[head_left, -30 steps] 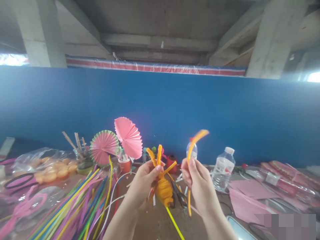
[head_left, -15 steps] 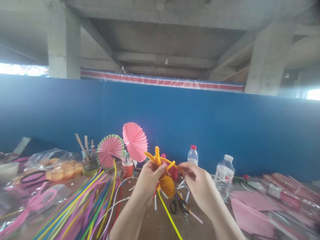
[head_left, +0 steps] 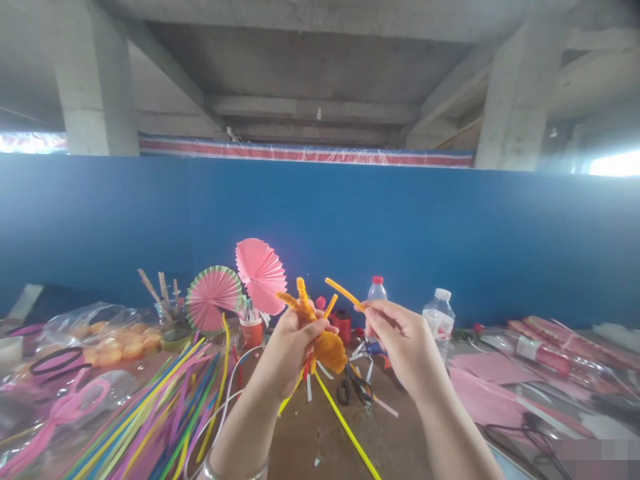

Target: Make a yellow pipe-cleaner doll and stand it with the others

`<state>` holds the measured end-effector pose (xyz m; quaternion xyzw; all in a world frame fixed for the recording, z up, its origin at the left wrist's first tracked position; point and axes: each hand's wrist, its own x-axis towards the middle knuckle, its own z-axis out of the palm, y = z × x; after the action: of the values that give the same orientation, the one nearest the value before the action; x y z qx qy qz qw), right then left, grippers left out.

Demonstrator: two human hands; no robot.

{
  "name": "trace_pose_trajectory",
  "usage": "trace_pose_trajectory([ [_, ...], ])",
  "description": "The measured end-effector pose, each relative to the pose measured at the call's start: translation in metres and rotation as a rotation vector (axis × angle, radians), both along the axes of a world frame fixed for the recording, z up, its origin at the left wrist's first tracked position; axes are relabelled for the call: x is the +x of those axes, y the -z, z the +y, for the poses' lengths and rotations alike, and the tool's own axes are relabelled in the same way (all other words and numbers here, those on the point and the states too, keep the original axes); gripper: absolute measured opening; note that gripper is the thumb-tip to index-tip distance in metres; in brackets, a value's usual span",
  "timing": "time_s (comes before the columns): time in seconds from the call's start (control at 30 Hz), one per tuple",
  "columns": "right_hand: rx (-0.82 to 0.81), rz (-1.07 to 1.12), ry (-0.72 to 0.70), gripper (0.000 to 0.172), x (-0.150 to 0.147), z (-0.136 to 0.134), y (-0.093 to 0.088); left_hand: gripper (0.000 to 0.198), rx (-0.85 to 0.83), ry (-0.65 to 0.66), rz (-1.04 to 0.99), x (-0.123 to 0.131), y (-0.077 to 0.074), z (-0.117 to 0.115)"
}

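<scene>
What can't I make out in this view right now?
Head view, all four:
Orange stem: held end hidden by the right hand.
Orange bundle: gripped part hidden by the left hand.
Long yellow stem: lower end cut off by the bottom edge.
White-capped bottle: print too blurred to read.

The orange, rounded, wound bundle (head_left: 331, 353) that you hold looks fuzzy and matt; the thin orange strip (head_left: 345, 294) that you pinch has the same soft surface. Before you, the pink pleated fan (head_left: 260, 272) looks like matt paper, the clear white-capped bottle (head_left: 440, 323) like glossy, smooth plastic, and the grey beamed ceiling (head_left: 310, 67) like dull concrete.
</scene>
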<state>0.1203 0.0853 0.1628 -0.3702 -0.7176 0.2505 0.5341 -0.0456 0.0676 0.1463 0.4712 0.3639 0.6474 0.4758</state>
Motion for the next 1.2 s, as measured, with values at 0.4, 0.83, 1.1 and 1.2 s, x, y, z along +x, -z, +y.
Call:
trace_pose_trajectory([
  [0.4, 0.025, -0.073, -0.03, 0.024, -0.006, 0.002, 0.005, 0.014, 0.076, 0.018, -0.147, 0.0, -0.003, -0.001],
  [0.83, 0.004, -0.137, -0.038, 0.02, -0.006, 0.001, 0.007, 0.013, 0.1, 0.098, -0.169, -0.007, -0.001, 0.0],
  [1.1, 0.022, -0.142, -0.102, 0.019, -0.009, -0.002, 0.006, 0.021, 0.093, -0.009, -0.099, -0.009, 0.001, 0.001],
  [1.2, -0.003, -0.162, -0.133, 0.018, -0.011, -0.004, 0.006, 0.018, 0.132, -0.144, -0.001, -0.007, -0.001, 0.001],
])
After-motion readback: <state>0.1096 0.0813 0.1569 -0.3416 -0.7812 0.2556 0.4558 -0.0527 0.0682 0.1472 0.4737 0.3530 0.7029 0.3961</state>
